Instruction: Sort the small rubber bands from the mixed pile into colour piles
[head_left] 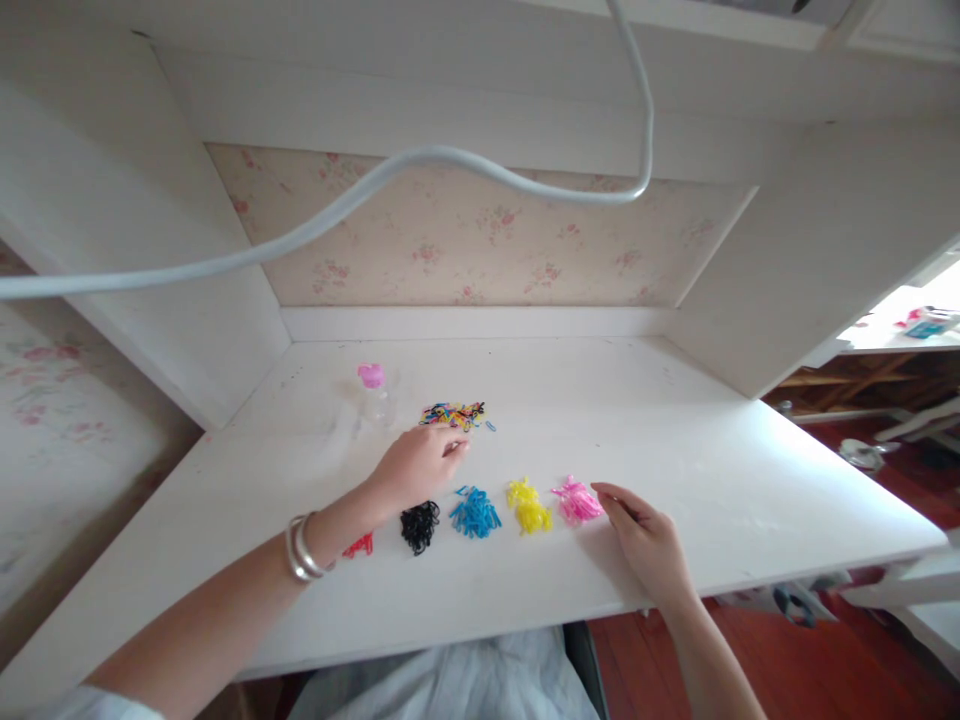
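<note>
My left hand (420, 465), with two silver bangles on its wrist, hovers just in front of a mixed-colour pile of small loops (454, 415). Its fingers are curled together, and anything in them is hidden. Thumb and fingertips pinched, my right hand (645, 530) is at the right edge of a pink pile (577, 500). What it pinches is too small to tell. Between the hands lie a yellow pile (531, 508), a blue pile (475, 513) and a black pile (419, 527). A red pile (358, 545) is partly covered by my left forearm. Whether the loops are rubber bands or clips is unclear.
A clear bottle with a pink cap (371, 376) stands behind my left hand on the white desk (675, 430). One loose blue loop (490, 426) lies beside the mixed pile. A white cable (450, 158) crosses above. White side panels flank the desk.
</note>
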